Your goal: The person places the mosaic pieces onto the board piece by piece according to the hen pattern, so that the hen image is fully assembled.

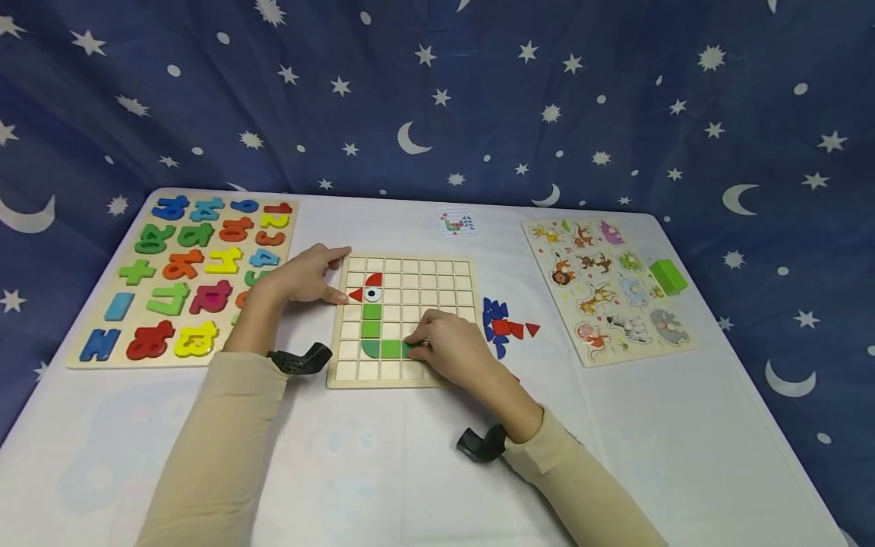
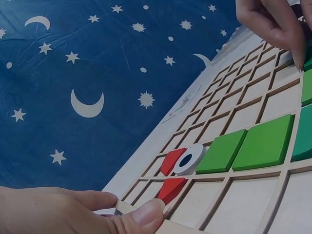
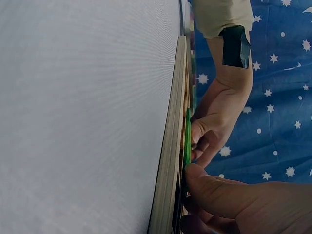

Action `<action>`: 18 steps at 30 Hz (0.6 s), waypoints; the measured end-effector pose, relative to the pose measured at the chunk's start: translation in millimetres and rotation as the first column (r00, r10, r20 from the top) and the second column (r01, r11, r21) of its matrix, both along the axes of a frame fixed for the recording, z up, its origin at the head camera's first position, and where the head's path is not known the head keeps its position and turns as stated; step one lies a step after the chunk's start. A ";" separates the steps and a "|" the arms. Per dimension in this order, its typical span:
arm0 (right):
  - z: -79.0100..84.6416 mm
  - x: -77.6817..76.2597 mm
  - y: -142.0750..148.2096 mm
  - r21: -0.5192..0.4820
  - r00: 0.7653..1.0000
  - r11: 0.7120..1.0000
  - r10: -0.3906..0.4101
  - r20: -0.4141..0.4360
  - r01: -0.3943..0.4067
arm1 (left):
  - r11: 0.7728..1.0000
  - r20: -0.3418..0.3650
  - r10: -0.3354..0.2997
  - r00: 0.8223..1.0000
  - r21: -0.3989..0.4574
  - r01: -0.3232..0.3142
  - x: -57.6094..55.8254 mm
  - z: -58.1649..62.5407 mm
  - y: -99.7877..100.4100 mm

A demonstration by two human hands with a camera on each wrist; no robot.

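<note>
A wooden grid board lies in the middle of the table. My left hand rests at its upper left edge, thumb on the rim and index finger at the corner. My right hand pinches a dark green piece, mostly hidden by the fingers, at a lower-row cell. Left of it sit a green square and a darker green rounded piece. Above these are two more green squares, a white eye piece, a red rounded piece and a red triangle.
Right of the board lie loose blue pieces and red pieces. A pattern card is behind it. A number puzzle stands left; an animal puzzle and a green block are right.
</note>
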State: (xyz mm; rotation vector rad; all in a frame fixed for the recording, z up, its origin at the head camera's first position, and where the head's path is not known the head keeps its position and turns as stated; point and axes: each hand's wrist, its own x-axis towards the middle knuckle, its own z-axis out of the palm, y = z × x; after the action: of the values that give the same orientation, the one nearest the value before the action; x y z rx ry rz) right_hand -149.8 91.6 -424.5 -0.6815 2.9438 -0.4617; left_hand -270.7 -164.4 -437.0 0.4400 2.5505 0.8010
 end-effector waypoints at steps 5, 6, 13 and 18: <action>1.3 1.5 -0.2 0.037 0.999 0.999 0.019 -0.038 -0.017 | 1.000 0.001 -0.001 1.000 -0.001 0.001 -0.2 -0.1 -0.5; 1.7 1.7 -0.3 0.043 0.999 0.999 0.022 -0.041 -0.021 | 1.000 0.002 0.002 1.000 -0.001 -0.002 -0.1 0.0 -0.9; 12.5 -3.9 10.4 0.021 0.997 0.998 0.057 0.045 -0.058 | 1.000 0.004 0.011 1.000 0.009 -0.011 0.7 0.4 -1.6; 33.1 -21.5 57.5 0.021 0.993 1.000 0.010 0.119 -0.012 | 1.000 -0.006 -0.001 1.000 0.009 0.001 1.1 0.2 -0.6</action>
State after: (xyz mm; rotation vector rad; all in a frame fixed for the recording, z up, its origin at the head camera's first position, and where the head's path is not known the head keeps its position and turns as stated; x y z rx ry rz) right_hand -171.3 149.1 -391.4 -0.6442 2.8281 -0.4522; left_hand -269.7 -165.0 -436.8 0.4467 2.5527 0.8124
